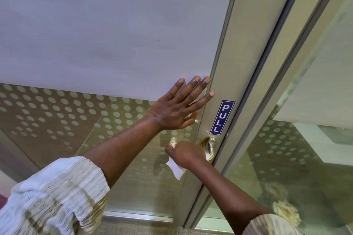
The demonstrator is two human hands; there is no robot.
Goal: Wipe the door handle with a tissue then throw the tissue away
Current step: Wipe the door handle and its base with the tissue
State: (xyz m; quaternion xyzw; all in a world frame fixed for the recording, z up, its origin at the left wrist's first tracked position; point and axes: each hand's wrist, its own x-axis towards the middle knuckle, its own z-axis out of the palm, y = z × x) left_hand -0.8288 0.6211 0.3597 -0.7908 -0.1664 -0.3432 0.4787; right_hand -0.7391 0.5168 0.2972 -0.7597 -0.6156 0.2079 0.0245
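glass door: upper pane frosted white, lower pane clear with rows of pale dots; metal stile running down its right edge.

pull sign: blue vertical sticker with white letters, fixed on the stile just above the handle.

door handle: brushed metal lever on a round rose, low on the stile; a brownish smear shows around the rose and along the lever.

left hand: grip wide, fingers spread flat, palm pressed against the glass with fingertips reaching onto the stile, above and left of the handle. holds nothing.

right hand: grip closed in a fist around the tissue, pressed against the lever from the left side.

tissue: white, bunched in the right hand; one folded corner hangs below the fist, a small crumpled bit sticks out above the knuckles, and a part shows between fist and lever.

sleeves: cream, loose ribbed knit, on both forearms near the bottom edge.

side panel: glass, right of the door frame, dotted in part, with reflections.
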